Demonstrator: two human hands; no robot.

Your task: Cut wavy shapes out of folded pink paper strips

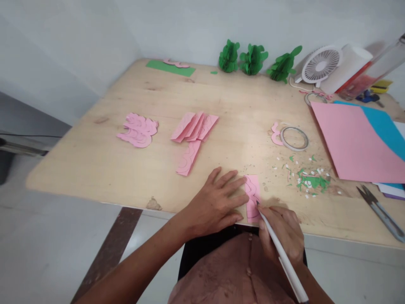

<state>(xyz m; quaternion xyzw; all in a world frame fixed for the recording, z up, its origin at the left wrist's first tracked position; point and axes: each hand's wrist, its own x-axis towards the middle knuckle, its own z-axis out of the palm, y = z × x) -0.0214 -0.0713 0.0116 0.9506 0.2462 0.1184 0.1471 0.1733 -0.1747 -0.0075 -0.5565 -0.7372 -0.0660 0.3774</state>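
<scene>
Two hands: left hand flat, fingers spread, pinning pink paper; right hand gripping pen.
Paper place: near table edge.
Handling: likely light, flimsy; press flat beside the drawn line.

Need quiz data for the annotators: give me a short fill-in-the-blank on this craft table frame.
1. The right hand holds a white ____ to the small pink paper.
2. The left hand presses flat on the ____ beside that paper.
3. Three ____ paper ornaments stand at the far edge.

Missing: pen; table; green
</scene>
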